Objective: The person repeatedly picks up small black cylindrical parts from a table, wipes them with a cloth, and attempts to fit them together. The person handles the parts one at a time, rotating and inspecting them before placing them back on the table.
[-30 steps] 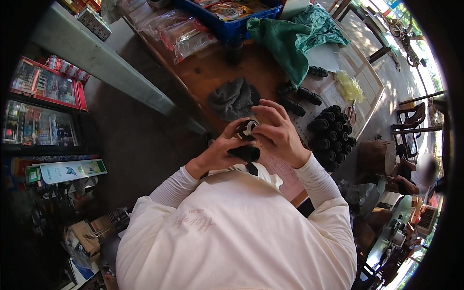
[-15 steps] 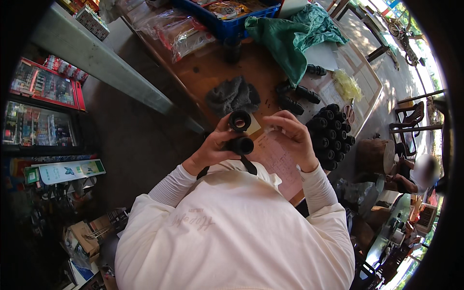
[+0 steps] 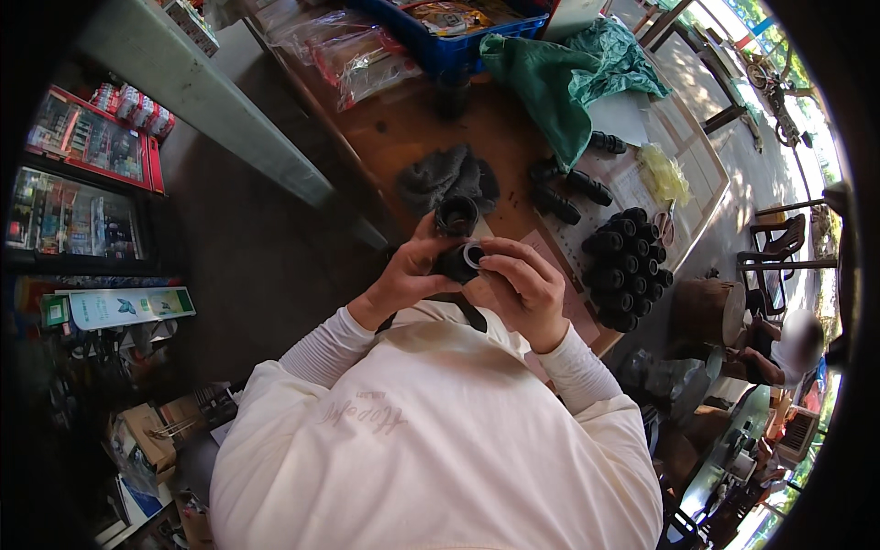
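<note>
My left hand (image 3: 400, 280) is wrapped round a black plastic pipe fitting (image 3: 456, 216) with two round openings; whether it is one piece or two I cannot tell. A pale ring (image 3: 473, 255) sits at the lower opening, pinched by the fingertips of my right hand (image 3: 532, 291). Just beyond the fitting, a crumpled dark grey cloth (image 3: 446, 180) lies on the brown table (image 3: 403, 128). Right of my right hand is a stacked cluster of black pipe fittings (image 3: 631, 271). Several loose black fittings (image 3: 557, 205) lie farther back.
At the back of the table stand a blue crate (image 3: 463, 46) and clear plastic bags (image 3: 362, 60). A green cloth (image 3: 541, 87), yellow crumpled plastic (image 3: 662, 174) and scissors (image 3: 665, 222) lie right. A metal post (image 3: 247, 119) slants at left. Another person (image 3: 775, 357) is at far right.
My right hand has moved left and down, from open air to the fitting's lower opening. A pale ring now shows there at its fingertips. My left hand still holds the fitting.
</note>
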Motion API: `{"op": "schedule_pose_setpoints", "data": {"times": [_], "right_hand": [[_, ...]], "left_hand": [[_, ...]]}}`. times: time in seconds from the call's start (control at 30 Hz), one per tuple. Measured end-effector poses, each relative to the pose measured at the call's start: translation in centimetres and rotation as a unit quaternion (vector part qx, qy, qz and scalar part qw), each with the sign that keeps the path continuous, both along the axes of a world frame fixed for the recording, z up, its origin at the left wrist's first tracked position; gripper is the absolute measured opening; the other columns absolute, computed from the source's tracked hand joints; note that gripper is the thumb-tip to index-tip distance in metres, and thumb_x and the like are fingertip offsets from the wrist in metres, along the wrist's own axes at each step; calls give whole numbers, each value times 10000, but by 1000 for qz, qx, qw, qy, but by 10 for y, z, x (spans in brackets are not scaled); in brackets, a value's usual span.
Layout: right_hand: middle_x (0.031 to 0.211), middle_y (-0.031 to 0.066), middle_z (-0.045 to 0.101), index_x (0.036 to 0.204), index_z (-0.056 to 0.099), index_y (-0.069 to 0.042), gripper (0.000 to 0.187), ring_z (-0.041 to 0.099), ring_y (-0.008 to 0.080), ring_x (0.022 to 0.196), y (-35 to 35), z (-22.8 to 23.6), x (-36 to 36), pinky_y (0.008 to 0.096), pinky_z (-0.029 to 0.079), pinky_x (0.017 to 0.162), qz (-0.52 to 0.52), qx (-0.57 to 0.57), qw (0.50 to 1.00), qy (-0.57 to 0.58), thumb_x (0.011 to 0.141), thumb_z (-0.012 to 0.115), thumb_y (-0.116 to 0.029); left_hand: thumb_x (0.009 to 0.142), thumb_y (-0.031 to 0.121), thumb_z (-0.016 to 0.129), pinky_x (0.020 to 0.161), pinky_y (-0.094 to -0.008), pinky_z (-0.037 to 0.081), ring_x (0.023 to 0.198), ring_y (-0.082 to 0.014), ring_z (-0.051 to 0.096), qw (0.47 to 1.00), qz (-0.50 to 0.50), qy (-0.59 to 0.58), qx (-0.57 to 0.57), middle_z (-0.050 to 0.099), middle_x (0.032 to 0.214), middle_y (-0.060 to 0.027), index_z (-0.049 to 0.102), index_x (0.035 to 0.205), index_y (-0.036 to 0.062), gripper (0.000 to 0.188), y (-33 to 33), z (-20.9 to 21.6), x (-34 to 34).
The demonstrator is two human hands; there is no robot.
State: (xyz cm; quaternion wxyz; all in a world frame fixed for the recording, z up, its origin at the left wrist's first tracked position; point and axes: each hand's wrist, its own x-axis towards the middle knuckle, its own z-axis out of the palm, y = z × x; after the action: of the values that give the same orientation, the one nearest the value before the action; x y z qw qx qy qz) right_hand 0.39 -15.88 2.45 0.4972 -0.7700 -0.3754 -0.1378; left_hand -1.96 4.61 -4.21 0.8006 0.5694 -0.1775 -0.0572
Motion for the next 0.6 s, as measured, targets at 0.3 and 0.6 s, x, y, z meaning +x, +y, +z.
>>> {"op": "schedule_pose_setpoints", "data": {"times": [0.3, 0.6], "right_hand": [[1071, 158, 678, 952, 694, 4, 245, 686, 314, 937, -2, -2, -3, 361, 571, 790, 1, -21, 998, -63, 716, 751, 37], [1150, 160, 660, 1013, 695, 3, 296, 652, 350, 1059, -3, -11, -11, 389, 550, 873, -23, -1, 998, -50, 725, 722, 67]], "left_hand": [[737, -35, 769, 1129, -343, 296, 1369, -248, 366, 1000, 2, -23, 15, 319, 1458, -123, 603, 1263, -16, 552, -3, 1, 2], [751, -34, 756, 1130, -351, 304, 1397, -243, 335, 999, 0, 19, -38, 303, 1485, -126, 577, 1282, -45, 560, -10, 6, -2]]}}
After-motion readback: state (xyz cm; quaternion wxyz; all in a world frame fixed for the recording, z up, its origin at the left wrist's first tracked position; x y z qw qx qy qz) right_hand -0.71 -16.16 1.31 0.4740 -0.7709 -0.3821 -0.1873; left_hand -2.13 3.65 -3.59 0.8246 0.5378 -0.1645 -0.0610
